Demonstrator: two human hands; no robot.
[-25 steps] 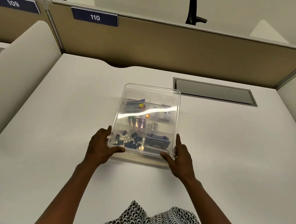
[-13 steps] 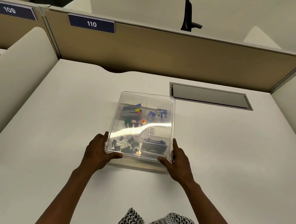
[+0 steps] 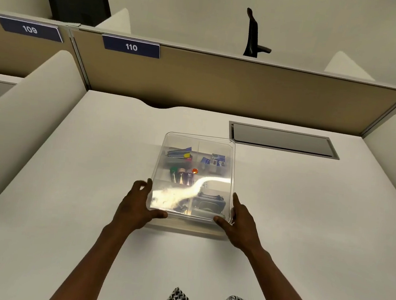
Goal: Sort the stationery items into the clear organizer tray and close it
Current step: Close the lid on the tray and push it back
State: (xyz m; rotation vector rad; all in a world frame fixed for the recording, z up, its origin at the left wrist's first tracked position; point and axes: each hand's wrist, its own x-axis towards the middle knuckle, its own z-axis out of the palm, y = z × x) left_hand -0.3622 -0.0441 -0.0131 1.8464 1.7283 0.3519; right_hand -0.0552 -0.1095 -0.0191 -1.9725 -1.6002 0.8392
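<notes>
The clear organizer tray (image 3: 233, 168) sits mid-desk with its transparent lid (image 3: 200, 141) lying on top. My left hand (image 3: 134, 206) grips the lid's near left corner, thumb on top. My right hand (image 3: 239, 219) grips the near right corner the same way. Through the lid I see sticky flags (image 3: 179, 154), small blue packets (image 3: 214, 162), coloured clips (image 3: 182, 175) and a dark tape dispenser (image 3: 208, 203). Glare hides the near left compartment.
A grey cable hatch (image 3: 282, 140) is set into the white desk (image 3: 63, 209) behind the tray on the right. A tan partition (image 3: 223, 86) labelled 110 closes the back. White side dividers (image 3: 25, 112) stand left and right.
The lid has come down from a slightly raised tilt to lie flatter on the tray. Both hands stay at its near corners. The camera view has tilted upward.
</notes>
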